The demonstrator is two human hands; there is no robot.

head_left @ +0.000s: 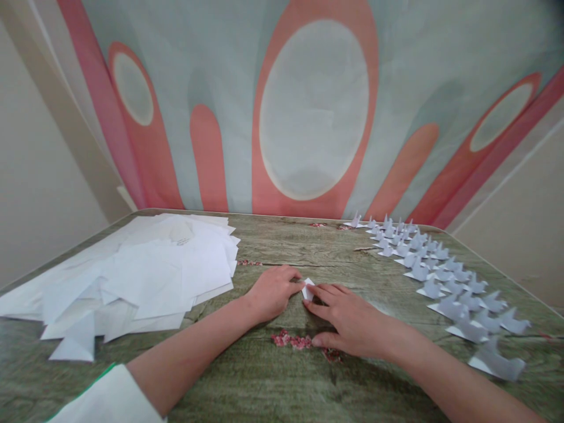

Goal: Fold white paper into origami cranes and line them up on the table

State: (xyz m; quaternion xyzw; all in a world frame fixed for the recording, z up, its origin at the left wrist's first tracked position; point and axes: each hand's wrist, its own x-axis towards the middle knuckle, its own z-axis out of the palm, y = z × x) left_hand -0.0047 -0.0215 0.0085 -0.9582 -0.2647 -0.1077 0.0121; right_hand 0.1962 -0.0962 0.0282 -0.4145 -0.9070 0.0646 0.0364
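A small folded piece of white paper (308,289) lies on the wood-patterned table between my two hands. My left hand (274,294) comes in from the left with its fingers curled, thumb and fingertips at the paper's left edge. From the right, my right hand (341,314) rests with fingers spread, index and middle fingertips touching the paper's right side. Its thumb lies lower, beside a printed pink flower cluster (291,339). Part of the paper is hidden under the fingertips.
White paper sheets (163,270) are heaped at the left, with a folded triangular piece (79,341) at the near edge. Rows of folded paper birds (418,270) stand along the right side, one larger bird (497,359) nearest. A patterned curtain (238,106) hangs behind the table.
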